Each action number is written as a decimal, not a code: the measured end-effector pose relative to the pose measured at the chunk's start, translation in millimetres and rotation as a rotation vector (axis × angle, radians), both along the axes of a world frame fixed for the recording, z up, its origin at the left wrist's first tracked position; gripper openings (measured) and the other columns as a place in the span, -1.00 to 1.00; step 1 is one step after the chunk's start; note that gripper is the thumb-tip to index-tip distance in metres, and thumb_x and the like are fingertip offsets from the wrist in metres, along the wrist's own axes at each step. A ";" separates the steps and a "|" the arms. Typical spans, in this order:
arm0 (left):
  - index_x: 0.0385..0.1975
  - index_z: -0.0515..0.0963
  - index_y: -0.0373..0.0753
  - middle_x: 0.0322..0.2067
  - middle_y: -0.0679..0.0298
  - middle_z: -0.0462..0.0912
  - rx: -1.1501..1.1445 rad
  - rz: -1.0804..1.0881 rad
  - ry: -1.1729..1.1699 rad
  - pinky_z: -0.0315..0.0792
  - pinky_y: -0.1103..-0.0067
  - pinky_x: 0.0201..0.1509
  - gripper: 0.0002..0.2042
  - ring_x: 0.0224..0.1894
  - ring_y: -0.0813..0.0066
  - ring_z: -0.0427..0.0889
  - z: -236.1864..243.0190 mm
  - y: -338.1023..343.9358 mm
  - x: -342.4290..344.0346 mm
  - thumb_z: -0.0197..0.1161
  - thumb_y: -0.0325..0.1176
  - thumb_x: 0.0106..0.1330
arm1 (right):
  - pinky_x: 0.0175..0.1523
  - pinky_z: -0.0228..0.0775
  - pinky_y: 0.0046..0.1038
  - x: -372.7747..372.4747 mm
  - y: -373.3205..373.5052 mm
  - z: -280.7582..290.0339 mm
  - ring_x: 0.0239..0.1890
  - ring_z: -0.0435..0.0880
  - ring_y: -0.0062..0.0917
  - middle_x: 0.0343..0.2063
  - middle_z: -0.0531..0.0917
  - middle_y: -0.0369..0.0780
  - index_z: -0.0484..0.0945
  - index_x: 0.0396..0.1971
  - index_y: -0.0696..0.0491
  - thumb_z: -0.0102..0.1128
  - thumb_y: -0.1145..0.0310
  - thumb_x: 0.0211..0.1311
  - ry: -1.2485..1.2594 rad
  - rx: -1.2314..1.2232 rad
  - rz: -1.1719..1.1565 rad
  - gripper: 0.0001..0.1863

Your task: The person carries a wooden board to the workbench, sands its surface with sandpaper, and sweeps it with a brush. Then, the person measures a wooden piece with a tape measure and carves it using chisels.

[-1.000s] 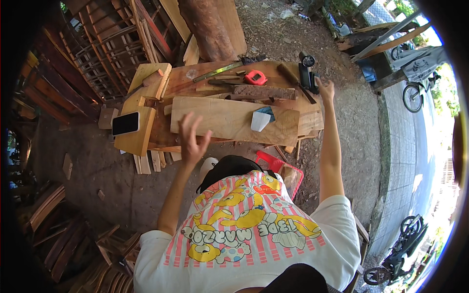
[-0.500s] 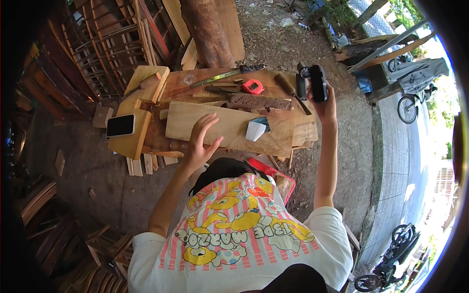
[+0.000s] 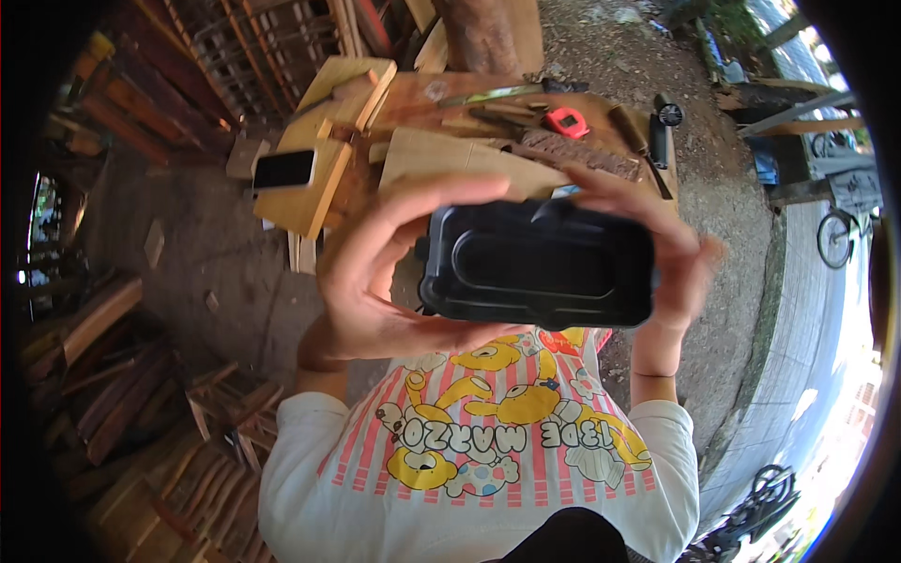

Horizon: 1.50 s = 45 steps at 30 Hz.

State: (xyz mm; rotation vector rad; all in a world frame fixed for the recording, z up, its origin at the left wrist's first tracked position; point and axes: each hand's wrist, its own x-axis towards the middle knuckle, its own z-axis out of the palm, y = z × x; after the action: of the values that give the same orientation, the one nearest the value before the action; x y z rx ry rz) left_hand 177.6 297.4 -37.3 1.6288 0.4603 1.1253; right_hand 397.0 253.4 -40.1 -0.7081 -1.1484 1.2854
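Between my two hands is a rectangular black plastic case [image 3: 535,263], raised close in front of me, with rounded corners and a recessed panel facing up. My left hand [image 3: 371,281] curls around its left end, fingers above and thumb below. My right hand [image 3: 680,258], smeared by motion, closes on the right end. Behind the case lies a pale wooden board [image 3: 436,159] on the workbench, partly covered by my hands. A sliver of the white and blue folded item [image 3: 566,190] shows above the case.
On the bench [image 3: 413,94] lie a red tape measure [image 3: 567,122], a long blade [image 3: 493,95], a rough wood strip [image 3: 582,153], a wooden-handled tool [image 3: 629,129] and a dark device with a round head [image 3: 662,136]. A phone [image 3: 283,170] rests at left. Stacked wood [image 3: 103,328] stands further left.
My right hand has brought the black case from the bench's right side to the middle, close to me. My left hand, open before, now grips it too. The view has shifted.
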 end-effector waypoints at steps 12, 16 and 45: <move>0.14 0.28 -0.44 -0.11 -0.01 0.56 -0.305 0.748 -0.156 0.50 0.46 0.01 -0.50 -0.08 0.26 0.58 3.0 -43.0 13.6 0.23 -0.42 0.22 | -0.02 0.46 -0.52 -34.2 56.4 -69.8 -0.18 0.66 -0.44 -0.21 0.65 -0.08 0.55 -0.10 0.31 0.29 -0.27 -0.09 0.093 0.457 -0.112 -0.14; 0.15 0.28 -0.44 -0.09 -0.02 0.54 -0.251 0.827 -0.059 0.47 0.43 0.03 -0.50 -0.06 0.23 0.56 -13.7 -43.9 -3.1 0.23 -0.41 0.23 | -0.04 0.46 -0.53 -44.3 63.3 -84.2 -0.20 0.65 -0.45 -0.23 0.65 -0.09 0.56 -0.11 0.30 0.28 -0.27 -0.08 0.078 0.394 -0.128 -0.16; 0.21 0.22 -0.43 0.08 -0.13 0.37 0.321 1.208 0.497 0.28 0.24 0.21 -0.47 0.13 0.03 0.38 -152.6 43.9 -175.4 0.19 -0.34 0.30 | -0.18 0.44 -0.54 -56.2 126.0 -117.6 -0.33 0.61 -0.52 -0.37 0.61 -0.18 0.59 -0.21 0.22 0.26 -0.23 -0.02 -0.125 0.162 -0.354 -0.28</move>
State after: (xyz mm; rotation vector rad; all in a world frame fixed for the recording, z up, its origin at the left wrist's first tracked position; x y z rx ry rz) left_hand 2.2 341.3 -189.9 1.9184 1.8279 1.6767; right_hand 340.8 379.4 -157.7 -0.8368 -1.1520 0.8520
